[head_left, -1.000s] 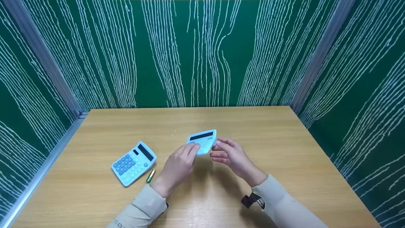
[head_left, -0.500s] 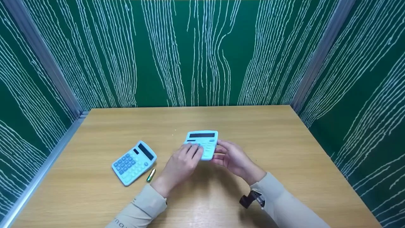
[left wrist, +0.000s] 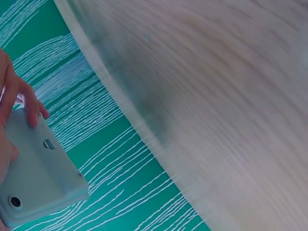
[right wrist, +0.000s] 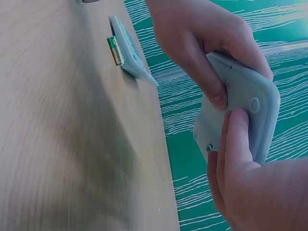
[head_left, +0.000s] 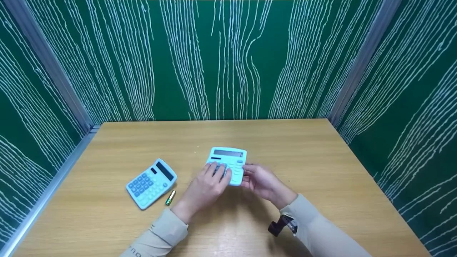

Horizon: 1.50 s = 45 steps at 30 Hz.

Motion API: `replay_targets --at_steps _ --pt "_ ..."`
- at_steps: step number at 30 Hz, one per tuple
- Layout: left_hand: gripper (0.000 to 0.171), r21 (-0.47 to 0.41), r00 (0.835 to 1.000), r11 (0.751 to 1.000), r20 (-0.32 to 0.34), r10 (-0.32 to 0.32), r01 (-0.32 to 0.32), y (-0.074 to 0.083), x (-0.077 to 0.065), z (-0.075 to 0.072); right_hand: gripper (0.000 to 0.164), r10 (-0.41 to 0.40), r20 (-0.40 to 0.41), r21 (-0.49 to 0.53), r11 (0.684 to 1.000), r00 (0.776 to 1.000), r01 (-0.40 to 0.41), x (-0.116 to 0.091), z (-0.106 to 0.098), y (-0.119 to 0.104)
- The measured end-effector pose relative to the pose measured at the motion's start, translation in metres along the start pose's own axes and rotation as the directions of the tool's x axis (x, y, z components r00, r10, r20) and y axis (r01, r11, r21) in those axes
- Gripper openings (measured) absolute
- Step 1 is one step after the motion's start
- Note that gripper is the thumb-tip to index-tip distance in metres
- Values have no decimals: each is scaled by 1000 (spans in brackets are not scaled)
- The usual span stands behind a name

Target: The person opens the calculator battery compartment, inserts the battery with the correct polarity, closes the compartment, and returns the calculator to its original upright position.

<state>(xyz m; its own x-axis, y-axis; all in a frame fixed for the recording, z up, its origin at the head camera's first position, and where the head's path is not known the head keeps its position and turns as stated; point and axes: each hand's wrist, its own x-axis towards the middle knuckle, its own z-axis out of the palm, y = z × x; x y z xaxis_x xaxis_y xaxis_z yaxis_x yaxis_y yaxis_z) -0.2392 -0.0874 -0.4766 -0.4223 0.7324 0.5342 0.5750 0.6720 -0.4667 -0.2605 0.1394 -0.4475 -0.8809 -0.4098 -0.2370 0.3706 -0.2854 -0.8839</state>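
Both hands hold a light blue calculator (head_left: 234, 160) above the table, its keys and display facing up. A digit shows at the right of its greyish display (head_left: 228, 153). My left hand (head_left: 203, 189) grips its left side, fingers over the keys and thumb on the back, as the right wrist view shows. Along the right edge, my right hand (head_left: 264, 184) holds it with fingers underneath. The calculator's back (left wrist: 43, 163) appears in the left wrist view. A second light blue calculator (head_left: 150, 187) lies at the left, with a green and gold battery (head_left: 170, 197) beside it.
The wooden table (head_left: 303, 150) carries these things. Green walls (head_left: 228, 71) with white wavy lines stand behind it and at both sides. A black device (head_left: 280, 225) sits at the right wrist.
The held calculator has turned to face up more squarely and come slightly nearer. Its display went from dark to grey with a digit. The right hand has closed onto its right edge.
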Motion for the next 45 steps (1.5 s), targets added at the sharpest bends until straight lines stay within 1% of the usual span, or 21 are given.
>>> replay_targets --at_steps 3,6,9,11,14,16,19,21,23,24,25,27,29,31,34,36,38,41,45 --pt "42 3 1000 1000 -13 8 -8 1 -1 1 44 -5 -11 -11 1000 1000 5 1 0 1" --pt "35 11 998 1000 -55 12 -11 1 -1 3 43 -11 -27 -14 1000 1000 11 2 0 2" --pt "31 -6 996 1000 -89 7 -7 1 -1 6 42 -14 -42 -14 1000 999 13 4 0 3" --pt "33 -51 997 999 -77 -9 5 1 -1 5 42 -16 -52 -19 1000 999 15 4 0 4" --pt "39 -142 999 990 -35 -32 26 -1 -1 3 44 -23 -70 -45 999 997 20 4 -2 4" --pt "45 -213 999 976 -18 -46 41 -3 0 0 45 -33 -81 -76 997 996 27 4 -4 4" --pt "53 -306 997 950 -30 -68 55 -5 1 -2 47 -54 -101 -115 992 993 42 4 -6 4" --pt "56 -372 994 925 -45 -100 76 -6 2 -3 48 -65 -115 -129 990 991 50 3 -7 4" --pt "54 -443 989 890 -48 -143 108 -7 3 -4 50 -72 -139 -132 990 988 54 3 -8 4" --pt "52 -480 984 867 -45 -172 130 -7 3 -5 50 -76 -149 -129 990 986 57 3 -8 4" --pt "50 -521 978 839 -36 -205 157 -8 4 -5 50 -78 -161 -127 990 984 58 3 -8 3" --pt "46 -589 960 776 -1 -280 226 -8 5 -7 50 -84 -179 -125 990 980 62 3 -9 4" --pt "45 -648 931 698 49 -361 305 -8 6 -9 49 -90 -191 -123 990 977 67 3 -9 4" --pt "45 -692 896 615 106 -431 377 -9 7 -10 49 -94 -194 -122 990 977 71 3 -10 4" --pt "46 -731 847 507 183 -500 457 -11 10 -12 50 -102 -183 -124 989 978 80 3 -12 5" --pt "44 -755 818 436 225 -530 490 -13 11 -11 51 -110 -160 -133 987 981 89 2 -14 5" --pt "43 -773 790 371 257 -556 514 -15 12 -9 51 -115 -137 -141 985 984 96 2 -16 5" --pt "39 -805 750 271 293 -593 528 -18 12 -5 51 -124 -114 -147 983 986 106 1 -17 5" --pt "37 -821 685 129 364 -631 556 -21 13 1 52 -127 -117 -145 983 985 109 -1 -18 4"
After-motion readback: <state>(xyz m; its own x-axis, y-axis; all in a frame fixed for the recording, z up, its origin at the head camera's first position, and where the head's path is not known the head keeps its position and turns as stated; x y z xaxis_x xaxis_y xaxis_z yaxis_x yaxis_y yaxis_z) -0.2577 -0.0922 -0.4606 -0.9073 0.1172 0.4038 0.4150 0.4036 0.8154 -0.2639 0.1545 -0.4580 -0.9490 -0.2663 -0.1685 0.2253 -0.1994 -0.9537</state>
